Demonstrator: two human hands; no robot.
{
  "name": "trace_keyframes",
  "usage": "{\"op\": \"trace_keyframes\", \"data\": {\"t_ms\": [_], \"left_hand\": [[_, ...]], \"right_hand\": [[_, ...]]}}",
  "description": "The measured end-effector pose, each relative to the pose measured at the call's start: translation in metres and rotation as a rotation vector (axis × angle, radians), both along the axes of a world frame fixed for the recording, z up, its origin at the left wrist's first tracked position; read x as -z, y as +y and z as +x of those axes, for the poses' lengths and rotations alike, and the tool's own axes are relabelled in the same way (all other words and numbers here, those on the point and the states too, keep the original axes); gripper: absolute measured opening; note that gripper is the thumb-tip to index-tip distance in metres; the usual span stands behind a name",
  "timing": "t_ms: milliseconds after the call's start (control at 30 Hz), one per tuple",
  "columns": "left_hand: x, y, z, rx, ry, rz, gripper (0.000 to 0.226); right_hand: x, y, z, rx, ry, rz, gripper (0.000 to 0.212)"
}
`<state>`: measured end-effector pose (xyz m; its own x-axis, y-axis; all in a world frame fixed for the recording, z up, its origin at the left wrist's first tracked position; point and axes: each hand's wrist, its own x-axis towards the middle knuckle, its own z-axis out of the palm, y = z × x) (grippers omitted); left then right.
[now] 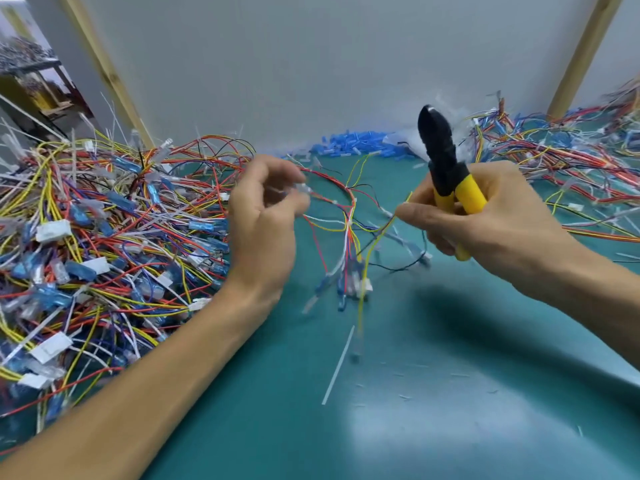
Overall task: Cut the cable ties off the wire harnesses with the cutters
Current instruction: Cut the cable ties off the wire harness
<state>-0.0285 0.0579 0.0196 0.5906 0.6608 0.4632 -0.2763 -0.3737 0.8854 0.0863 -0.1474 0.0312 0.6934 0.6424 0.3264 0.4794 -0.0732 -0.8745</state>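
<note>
Lower centre, a loose white tie (337,367) lies on the green mat (450,393). Mid-frame my left hand (263,216) pinches the wire harness (349,230); my right hand (485,216) clenches the cutters (446,168), blades up. Light, limp, tangle-prone, I judge; best held taut beside a tie, sparing thin wires.

Grey wall panel (277,64), wooden posts (107,71), teal benchtop (433,393)

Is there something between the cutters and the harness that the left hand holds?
No, nothing visible. The cutters in the right hand point up, and only air lies between them and the harness at the left hand.
</note>
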Motion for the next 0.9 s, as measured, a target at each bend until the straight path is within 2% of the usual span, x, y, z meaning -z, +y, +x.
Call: {"op": "trace_keyframes", "data": {"t_ms": [100,167,233,467,533,633,733,800,900], "left_hand": [[0.001,-0.019,-0.007,0.199,0.047,0.356,0.009],[0.004,-0.026,-0.006,0.276,0.145,0.432,0.013],[0.004,-0.026,-0.004,0.305,0.198,0.418,0.017],[0.004,-0.018,0.000,0.425,0.281,0.127,0.017],[0.005,-0.016,0.002,0.387,0.256,0.013,0.015],[0.007,-0.010,0.004,0.297,0.179,-0.276,0.031],[0.006,-0.007,0.004,0.278,0.074,-0.540,0.016],[0.006,-0.010,0.004,0.310,0.012,-0.588,0.012],[0.010,-0.020,0.003,0.360,-0.032,-0.512,0.011]], "right_hand": [[0.001,0.000,0.001,-0.035,-0.041,-0.057,0.014],[0.002,0.001,-0.003,-0.117,-0.082,-0.093,0.012],[0.004,0.003,-0.007,-0.166,-0.159,-0.126,0.012],[0.009,0.005,-0.009,-0.156,-0.255,-0.135,0.009],[0.009,0.004,-0.008,-0.110,-0.307,-0.135,0.017],[0.009,0.004,-0.010,-0.028,-0.377,-0.126,0.019],[0.009,0.005,-0.013,0.018,-0.391,-0.101,0.023],[0.011,0.008,-0.016,0.032,-0.406,-0.145,0.026],[0.016,0.011,-0.018,0.036,-0.390,-0.235,0.031]]}}
